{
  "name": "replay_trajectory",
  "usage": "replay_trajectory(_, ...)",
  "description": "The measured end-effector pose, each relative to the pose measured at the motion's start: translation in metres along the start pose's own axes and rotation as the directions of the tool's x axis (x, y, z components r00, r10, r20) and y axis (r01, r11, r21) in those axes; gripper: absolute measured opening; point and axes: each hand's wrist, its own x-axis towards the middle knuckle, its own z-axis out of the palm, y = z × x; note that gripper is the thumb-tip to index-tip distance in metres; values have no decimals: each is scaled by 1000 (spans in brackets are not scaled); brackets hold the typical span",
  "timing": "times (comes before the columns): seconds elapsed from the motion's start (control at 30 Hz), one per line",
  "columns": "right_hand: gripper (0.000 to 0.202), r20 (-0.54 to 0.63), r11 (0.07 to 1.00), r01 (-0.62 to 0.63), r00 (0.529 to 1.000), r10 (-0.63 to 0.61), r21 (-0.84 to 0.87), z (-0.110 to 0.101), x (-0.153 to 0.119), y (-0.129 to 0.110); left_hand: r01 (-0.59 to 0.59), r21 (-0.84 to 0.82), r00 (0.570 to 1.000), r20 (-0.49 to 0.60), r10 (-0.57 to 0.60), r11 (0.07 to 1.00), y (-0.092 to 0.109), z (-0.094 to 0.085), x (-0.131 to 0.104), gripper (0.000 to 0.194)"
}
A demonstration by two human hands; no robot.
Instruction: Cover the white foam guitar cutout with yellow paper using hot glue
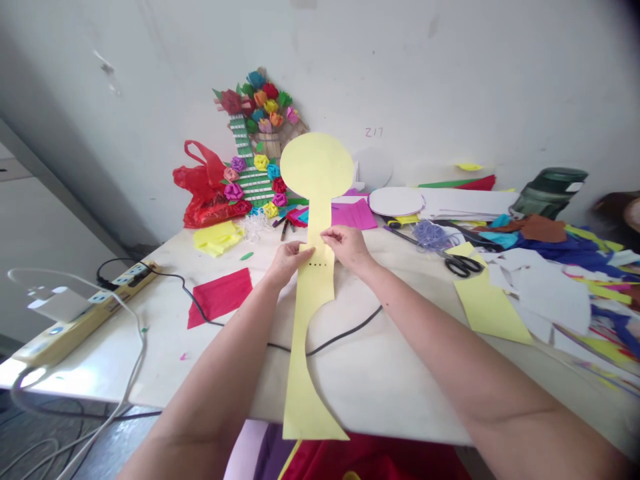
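A long pale yellow paper cutout (316, 167) stands up in front of me, with a round top, a narrow neck and a wider lower part that curves in on its right side. A short row of small dark dots crosses its middle. My left hand (290, 259) pinches its left edge between thumb and fingers. On the other side, my right hand (345, 243) is closed with fingertips pressed at the neck's right edge, just above the dots. Whether the right fingertips hold anything besides the paper is too small to make out.
Scissors (463, 265) lie to the right, beside yellow paper (493, 307) and heaped scraps (555, 280). Paper flowers (270, 107) and a red bag (203, 183) stand at the back left. A power strip (90, 313) lies left; a black cable (350, 330) crosses the table.
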Motion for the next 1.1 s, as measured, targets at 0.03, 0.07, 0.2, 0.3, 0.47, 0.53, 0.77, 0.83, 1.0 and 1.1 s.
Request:
replay_trajectory(0.03, 11, 9, 994, 50, 999, -50, -100, 0, -1, 0, -6, -2, 1000, 3, 6, 1000, 0, 0, 0, 37)
replay_trajectory(0.07, 12, 21, 979, 80, 997, -78, -189, 0, -2, -1, -14, -5, 1000, 7, 14, 1000, 1, 0, -1, 36)
replay_trajectory(0.2, 15, 73, 914, 112, 993, -90, -389, -1, -5, -6, -32, -2, 999, -10, 32, 999, 2, 2, -1, 34)
replay_trajectory(0.3, 14, 112, 893, 141, 988, -103, -427, -1, -7, -8, -21, 7, 998, -51, 21, 1000, 3, 6, -1, 34)
replay_trajectory(0.47, 12, 128, 891, 140, 987, -93, -432, 2, -9, -8, -17, 9, 997, -80, 18, 1000, 6, 12, -1, 33)
replay_trajectory(0.53, 11, 126, 891, 131, 988, -84, -435, 2, -9, -8, -13, 18, 996, -85, 14, 1000, 6, 12, -1, 32)
replay_trajectory(0.77, 6, 102, 892, 122, 991, -86, -435, 2, -7, -5, -33, 77, 997, -64, 37, 997, 4, 13, 0, 27)
replay_trajectory(0.83, 7, 96, 897, 105, 993, -70, -429, 1, -7, -5, -31, 87, 997, -62, 37, 996, 4, 15, 0, 28)
replay_trajectory(1.0, 10, 91, 900, 71, 995, -35, -430, 1, -8, -4, -37, 21, 998, -58, 38, 999, 5, 21, -2, 33)
replay_trajectory(1.1, 11, 93, 898, 75, 995, -38, -434, 1, -8, -4, -34, -1, 998, -61, 33, 999, 5, 23, -3, 33)
